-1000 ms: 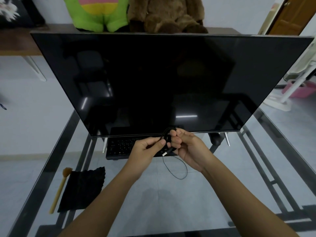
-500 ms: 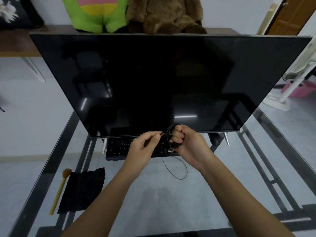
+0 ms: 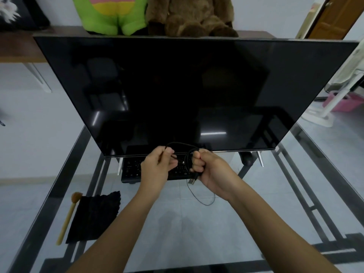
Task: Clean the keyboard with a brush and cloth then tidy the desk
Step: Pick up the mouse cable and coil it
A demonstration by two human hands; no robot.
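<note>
A black keyboard (image 3: 131,170) lies on the glass desk (image 3: 197,233) under the big dark monitor (image 3: 187,91), partly hidden by my hands. My right hand (image 3: 206,168) grips a coiled bundle of the thin black cable (image 3: 202,201), whose USB plug (image 3: 192,181) hangs below my fist. My left hand (image 3: 157,166) pinches another stretch of the same cable, which arches between both hands. A loop of cable rests on the glass below. A black cloth (image 3: 96,215) and a wooden-handled brush (image 3: 68,217) lie at the desk's left.
A black mouse (image 3: 246,159) sits under the monitor's right corner, beside its metal foot (image 3: 260,158). Plush toys (image 3: 157,14) stand on a shelf behind the monitor. A pink basket (image 3: 344,101) and a white stand are on the floor at the right.
My left hand has pulled away to the left, drawing the cable into an arch between the hands. The right hand keeps its grip on the coil.
</note>
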